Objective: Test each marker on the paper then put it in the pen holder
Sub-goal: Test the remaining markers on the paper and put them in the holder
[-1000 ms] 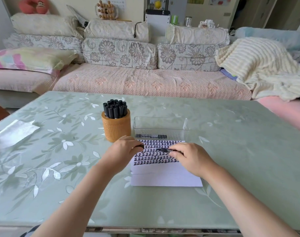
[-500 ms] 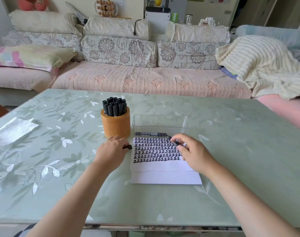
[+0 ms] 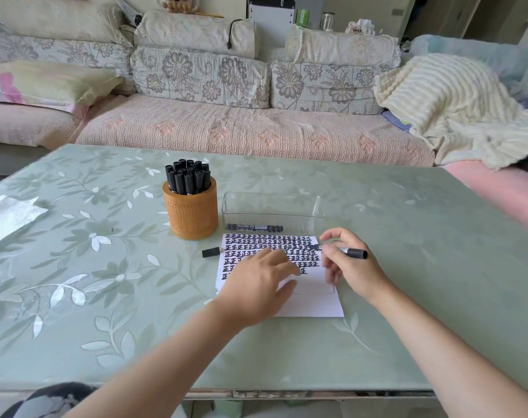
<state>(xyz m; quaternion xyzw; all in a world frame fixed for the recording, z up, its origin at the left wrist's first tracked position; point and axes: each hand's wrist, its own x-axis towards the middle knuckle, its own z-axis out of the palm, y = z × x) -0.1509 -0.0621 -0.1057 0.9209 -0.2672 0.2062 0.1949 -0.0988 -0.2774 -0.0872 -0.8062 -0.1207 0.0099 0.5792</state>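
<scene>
Head view is showing the right hand (image 3: 354, 268) pinching a black marker (image 3: 355, 253) close to its nib, grip clenched round the barrel. The marker's long axis is running almost left to right: the nib is pointing left at the upper right corner of the paper (image 3: 312, 304), and the tail is sticking out to the right past the knuckles. Whether the nib is touching the sheet I cannot tell. Rows of written characters are filling the paper's far half, and the last row is ending below and left of the nib, so the next test stroke is probably calling for a short draw back toward the person.

The left hand (image 3: 256, 285) is lying flat on the sheet, fingers straight, grip released, pinning it down. Its fingertips are sitting right beside that free spot and may be crowding the nib.

A loose cap (image 3: 211, 252) is resting on the tabletop (image 3: 106, 297) just left of the paper, nearer the left hand. Beyond it an orange pen holder (image 3: 190, 215) is standing, packed with capped markers (image 3: 187, 178). A clear box (image 3: 271, 206) is sitting at the paper's far edge, holding one spare marker (image 3: 253, 227).
</scene>
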